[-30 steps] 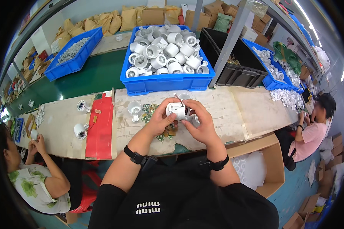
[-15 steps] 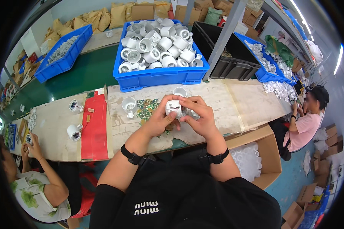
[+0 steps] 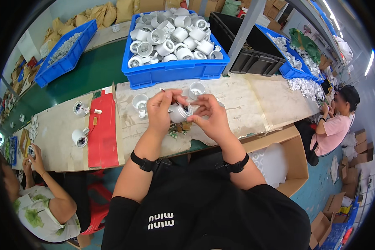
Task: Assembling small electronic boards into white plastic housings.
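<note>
A white cup-shaped plastic housing (image 3: 178, 114) is held between my two hands above the bench, tilted, its open end towards my right hand. My left hand (image 3: 160, 109) is closed around its left side, thumb raised, fingers reaching over the opening. A thin dark piece with a pale tip (image 3: 162, 89) pokes out above that hand; what it belongs to is hidden. My right hand (image 3: 212, 118) grips the rim with thumb and curled fingers. Something dark shows inside the opening. Small green circuit boards (image 3: 178, 130) lie beneath, partly covered by my hands. Two more white housings (image 3: 196, 90) (image 3: 140, 102) stand nearby.
A blue crate (image 3: 175, 75) heaped with white housings stands ahead, beside a black crate (image 3: 258, 61) and a metal post (image 3: 242, 35). Left lies a red mat (image 3: 103, 137) with wired housings near it. A carton (image 3: 295, 156) sits at the bench's right front. Co-workers sit both sides.
The housing has turned in my hands so its opening faces right. My left hand has shifted left and my right hand's grip has loosened. The view has tilted slightly.
</note>
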`<state>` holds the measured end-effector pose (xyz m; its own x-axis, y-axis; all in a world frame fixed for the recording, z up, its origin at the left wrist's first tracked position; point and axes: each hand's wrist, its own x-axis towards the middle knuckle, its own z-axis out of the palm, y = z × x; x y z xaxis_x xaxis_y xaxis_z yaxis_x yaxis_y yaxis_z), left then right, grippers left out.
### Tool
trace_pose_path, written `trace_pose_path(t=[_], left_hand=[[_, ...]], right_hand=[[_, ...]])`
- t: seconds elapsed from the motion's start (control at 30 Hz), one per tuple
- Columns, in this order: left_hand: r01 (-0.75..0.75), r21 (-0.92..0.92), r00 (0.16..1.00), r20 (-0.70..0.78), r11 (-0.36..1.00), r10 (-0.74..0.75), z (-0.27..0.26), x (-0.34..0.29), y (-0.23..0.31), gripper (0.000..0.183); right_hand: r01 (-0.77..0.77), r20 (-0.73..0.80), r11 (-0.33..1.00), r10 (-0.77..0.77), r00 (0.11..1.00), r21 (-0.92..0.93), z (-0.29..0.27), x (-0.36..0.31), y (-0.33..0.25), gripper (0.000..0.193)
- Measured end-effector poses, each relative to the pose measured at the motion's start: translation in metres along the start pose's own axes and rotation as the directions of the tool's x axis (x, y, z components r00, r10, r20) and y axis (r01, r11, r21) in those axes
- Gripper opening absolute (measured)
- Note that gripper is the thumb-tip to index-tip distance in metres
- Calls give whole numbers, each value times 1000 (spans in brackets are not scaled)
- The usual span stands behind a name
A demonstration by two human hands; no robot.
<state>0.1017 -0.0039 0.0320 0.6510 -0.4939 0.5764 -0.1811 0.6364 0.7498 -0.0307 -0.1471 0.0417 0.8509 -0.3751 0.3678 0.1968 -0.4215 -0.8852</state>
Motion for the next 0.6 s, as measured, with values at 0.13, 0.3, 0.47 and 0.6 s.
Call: trace_pose_path(t=[0.13, 0.3, 0.47, 0.6], left_hand=[[160, -93, 955, -239, 983, -178, -2, 7, 3, 40], [218, -106, 922, -303, 970, -241, 3, 5, -1, 31], [226, 39, 952, -221, 973, -212, -3, 2, -11, 24], [267, 36, 959, -110, 963, -262, 5, -3, -10, 20]], right_hand=[[177, 317, 868, -24, 948, -464, -5, -10, -15, 22], [300, 339, 815, -136, 931, -496, 10, -21, 1, 15], [150, 89, 920, -126, 988, -362, 6, -18, -7, 9], [-10, -98, 997, 3, 995, -77, -12, -8, -8, 10]])
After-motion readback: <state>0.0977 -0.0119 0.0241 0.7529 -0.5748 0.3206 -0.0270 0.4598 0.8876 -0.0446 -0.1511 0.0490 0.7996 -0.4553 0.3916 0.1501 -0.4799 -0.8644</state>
